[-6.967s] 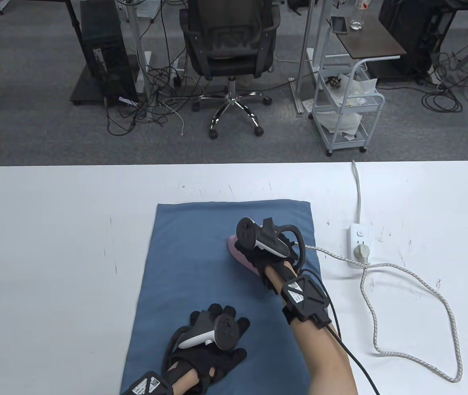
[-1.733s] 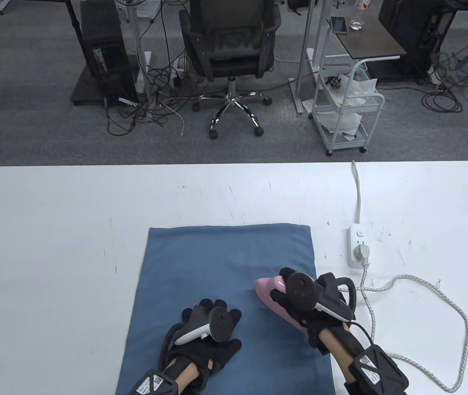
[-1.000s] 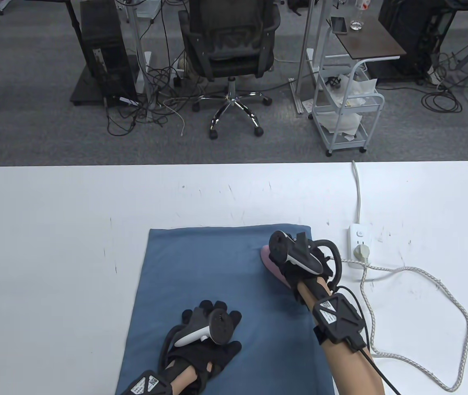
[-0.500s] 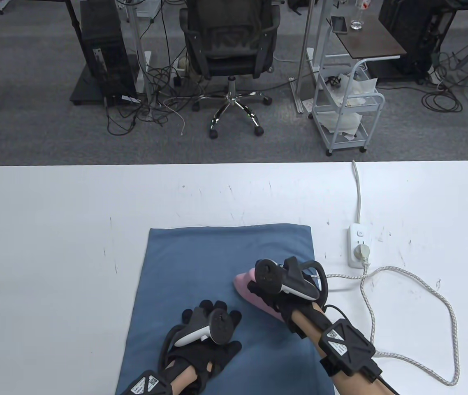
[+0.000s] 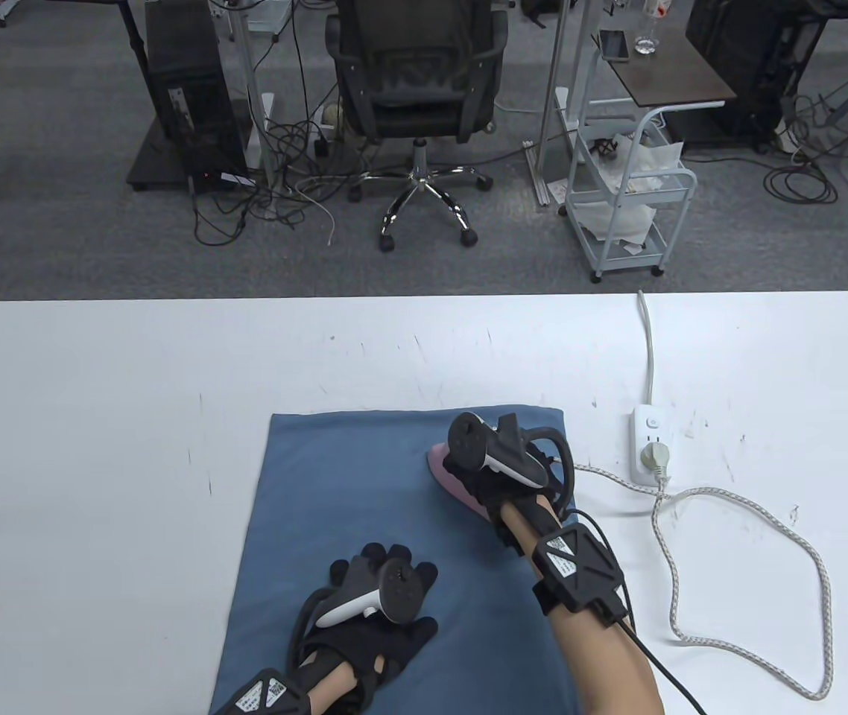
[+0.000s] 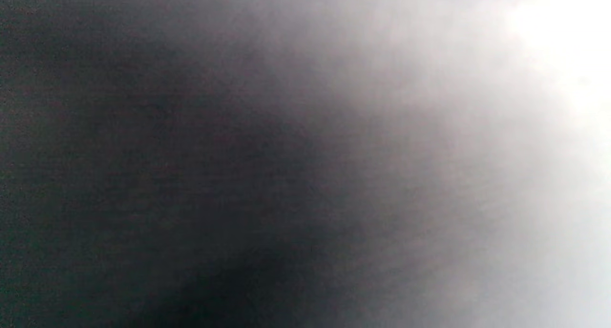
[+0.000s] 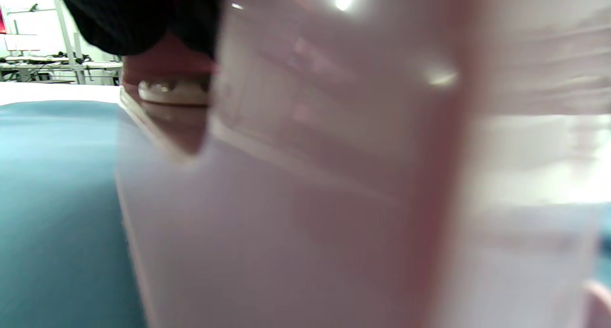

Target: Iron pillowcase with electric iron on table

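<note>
A blue pillowcase (image 5: 364, 491) lies flat on the white table (image 5: 96, 417). My right hand (image 5: 495, 473) grips the handle of a pink electric iron (image 5: 445, 471), which rests on the pillowcase near its far right corner. The iron's pink body (image 7: 334, 175) fills the right wrist view, with the blue cloth (image 7: 52, 199) to its left. My left hand (image 5: 375, 596) rests flat, fingers spread, on the near part of the pillowcase. The left wrist view is a dark blur.
A white power strip (image 5: 650, 445) lies right of the pillowcase with the iron's plug in it. The iron's braided cord (image 5: 752, 551) loops over the table to the right. An office chair (image 5: 416, 97) and a white cart (image 5: 629, 201) stand beyond the far edge.
My right hand has pushed the iron from mid-pillowcase back toward the far edge, one stroke of a back-and-forth. The cord shifted with it. My left hand has stayed put.
</note>
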Demonstrator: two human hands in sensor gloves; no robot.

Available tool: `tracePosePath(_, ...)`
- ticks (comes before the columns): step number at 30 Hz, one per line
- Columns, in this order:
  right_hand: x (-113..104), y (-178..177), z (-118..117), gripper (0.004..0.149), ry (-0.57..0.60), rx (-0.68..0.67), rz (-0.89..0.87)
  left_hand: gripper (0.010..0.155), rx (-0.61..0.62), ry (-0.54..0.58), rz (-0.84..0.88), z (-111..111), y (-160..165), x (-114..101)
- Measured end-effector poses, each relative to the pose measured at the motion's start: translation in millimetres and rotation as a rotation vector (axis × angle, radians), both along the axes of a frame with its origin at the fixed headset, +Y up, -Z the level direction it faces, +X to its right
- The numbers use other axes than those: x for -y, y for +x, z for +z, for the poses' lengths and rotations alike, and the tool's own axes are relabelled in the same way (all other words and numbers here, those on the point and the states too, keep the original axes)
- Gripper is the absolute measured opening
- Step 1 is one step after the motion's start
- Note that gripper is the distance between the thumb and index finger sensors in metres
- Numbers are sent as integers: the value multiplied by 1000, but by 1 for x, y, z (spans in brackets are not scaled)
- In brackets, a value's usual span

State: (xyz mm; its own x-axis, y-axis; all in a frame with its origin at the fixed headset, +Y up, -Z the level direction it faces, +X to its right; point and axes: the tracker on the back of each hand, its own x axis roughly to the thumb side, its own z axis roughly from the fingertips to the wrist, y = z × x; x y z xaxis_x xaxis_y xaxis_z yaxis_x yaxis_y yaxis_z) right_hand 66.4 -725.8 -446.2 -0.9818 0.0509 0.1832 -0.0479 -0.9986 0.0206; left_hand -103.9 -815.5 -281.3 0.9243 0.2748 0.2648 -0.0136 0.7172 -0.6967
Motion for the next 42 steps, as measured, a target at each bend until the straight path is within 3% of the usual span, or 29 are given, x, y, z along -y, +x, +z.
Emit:
tracePosePath(4,-4,2,-7,58,-34,17,-36,73,2,1,-2,0,0,0)
tracePosePath(8,-15,-11,21,56,82,-98,-61,73,4,1,-3,0,0,0)
tracePosePath(13,-12,-30,62,58,31,-264,-27,73,4,2,-4,0,0,0)
tracePosePath(16,-5,-34,67,58,-7,-323,8,74,4,3,-4,0,0,0)
tracePosePath(21,-1,-41,49,60,23,-286,32,73,5,3,-3,-1,0,1)
tracePosePath(27,0,-44,-10,61,26,-99,15,73,5,2,-3,-1,0,1)
tracePosePath(32,-2,-45,-18,60,19,-94,-13,73,5,2,-3,-1,0,1)
tracePosePath(36,-11,-47,9,61,45,-230,-108,74,6,2,-1,-1,0,2)
tracePosePath(42,-11,-63,56,62,17,-410,5,74,6,3,-4,0,0,1)
